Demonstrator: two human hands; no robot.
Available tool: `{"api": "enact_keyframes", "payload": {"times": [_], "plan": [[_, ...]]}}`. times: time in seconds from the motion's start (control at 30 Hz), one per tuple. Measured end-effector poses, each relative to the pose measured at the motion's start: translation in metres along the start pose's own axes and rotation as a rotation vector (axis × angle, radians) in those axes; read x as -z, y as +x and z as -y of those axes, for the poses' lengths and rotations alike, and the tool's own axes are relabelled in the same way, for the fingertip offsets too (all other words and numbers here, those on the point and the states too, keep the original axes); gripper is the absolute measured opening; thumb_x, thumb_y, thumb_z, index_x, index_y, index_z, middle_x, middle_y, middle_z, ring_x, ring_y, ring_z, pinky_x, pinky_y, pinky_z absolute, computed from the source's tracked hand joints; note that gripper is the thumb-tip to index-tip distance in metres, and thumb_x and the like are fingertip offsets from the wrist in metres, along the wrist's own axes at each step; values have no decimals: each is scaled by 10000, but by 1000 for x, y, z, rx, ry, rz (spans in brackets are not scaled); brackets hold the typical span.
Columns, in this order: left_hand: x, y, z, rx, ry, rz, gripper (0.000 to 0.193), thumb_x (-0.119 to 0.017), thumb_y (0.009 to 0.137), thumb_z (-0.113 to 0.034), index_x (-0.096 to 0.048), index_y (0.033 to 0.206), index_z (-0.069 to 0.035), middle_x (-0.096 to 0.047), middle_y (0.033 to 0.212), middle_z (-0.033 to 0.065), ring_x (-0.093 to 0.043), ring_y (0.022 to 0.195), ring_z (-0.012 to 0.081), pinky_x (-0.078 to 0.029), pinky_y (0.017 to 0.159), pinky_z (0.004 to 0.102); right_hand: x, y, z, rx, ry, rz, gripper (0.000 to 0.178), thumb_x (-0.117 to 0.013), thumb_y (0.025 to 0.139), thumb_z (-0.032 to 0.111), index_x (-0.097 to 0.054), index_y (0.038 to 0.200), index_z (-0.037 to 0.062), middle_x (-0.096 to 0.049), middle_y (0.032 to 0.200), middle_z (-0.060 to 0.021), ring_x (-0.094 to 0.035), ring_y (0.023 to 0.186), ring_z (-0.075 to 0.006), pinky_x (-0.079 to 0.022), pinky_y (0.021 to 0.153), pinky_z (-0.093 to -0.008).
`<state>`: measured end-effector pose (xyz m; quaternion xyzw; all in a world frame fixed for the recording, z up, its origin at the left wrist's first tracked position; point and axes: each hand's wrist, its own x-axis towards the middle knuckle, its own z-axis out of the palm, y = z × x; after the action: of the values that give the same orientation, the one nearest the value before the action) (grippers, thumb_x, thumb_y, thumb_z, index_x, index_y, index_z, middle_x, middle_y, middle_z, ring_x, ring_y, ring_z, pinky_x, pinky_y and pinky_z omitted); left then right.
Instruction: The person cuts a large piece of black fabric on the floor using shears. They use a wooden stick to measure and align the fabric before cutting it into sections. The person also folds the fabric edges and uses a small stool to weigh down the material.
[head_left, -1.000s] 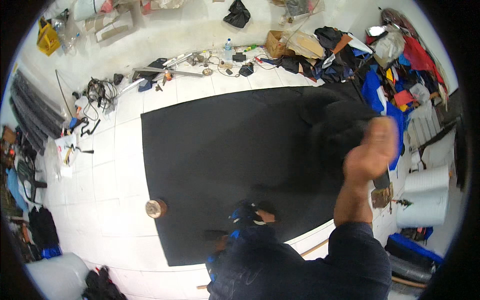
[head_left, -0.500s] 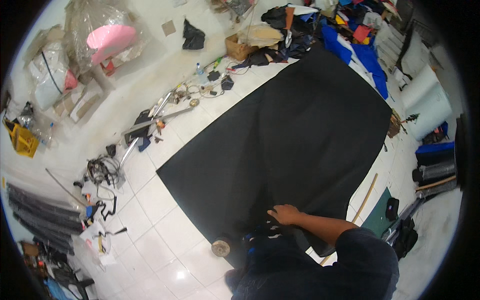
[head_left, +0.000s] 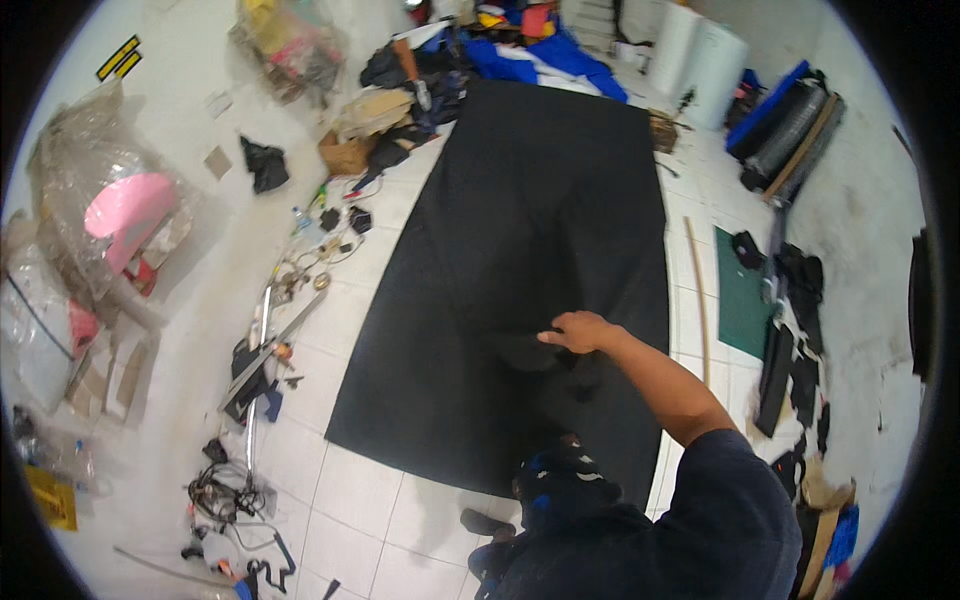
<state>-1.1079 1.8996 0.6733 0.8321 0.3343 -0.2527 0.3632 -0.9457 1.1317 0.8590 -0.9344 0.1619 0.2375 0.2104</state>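
Note:
A large black sheet (head_left: 450,330) lies spread over the white tiled floor, with soft creases across its middle. My right hand (head_left: 578,332) is over its near half, fingers stretched out and open, holding nothing. A dark shadow falls on the sheet just below the hand; whether the fingertips touch the fabric I cannot tell. My bent leg in dark patterned cloth (head_left: 565,480) covers part of the sheet's near edge. My left hand is not in view.
Along the left wall lie a long metal ruler (head_left: 275,345), cables (head_left: 225,495) and small tools. A cardboard box (head_left: 345,155) and a cloth heap stand beyond. To the right are a wooden stick (head_left: 698,300), a green cutting mat (head_left: 738,300) and several rolls (head_left: 785,140).
The view has turned, so the sheet now runs more straight away from me. My right hand reaches farther over the sheet. The round disc at its near edge no longer shows.

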Motion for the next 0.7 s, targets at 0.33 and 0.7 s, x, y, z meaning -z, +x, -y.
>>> {"api": "enact_keyframes", "payload": {"times": [0.33, 0.7], "plan": [[-98, -28, -260, -420, -151, 591, 446, -546, 986, -458, -652, 960, -25, -564, 690, 36, -505, 555, 136, -393, 490, 277, 8, -122, 73, -18, 312, -678, 455, -579, 953, 492, -649, 1085, 63, -694, 1070, -172, -635, 1048, -391, -495, 867, -491], [-336, -330, -510, -223, -1019, 1640, 1053, -462, 788, -864, -318, 1495, -97, -440, 1428, 146, -425, 1304, 324, -347, 1084, 505, 38, -239, 47, 124, 120, -1113, 282, -649, 912, 362, -616, 962, 86, -675, 955, -127, -645, 929, -362, -501, 767, -473]]}}
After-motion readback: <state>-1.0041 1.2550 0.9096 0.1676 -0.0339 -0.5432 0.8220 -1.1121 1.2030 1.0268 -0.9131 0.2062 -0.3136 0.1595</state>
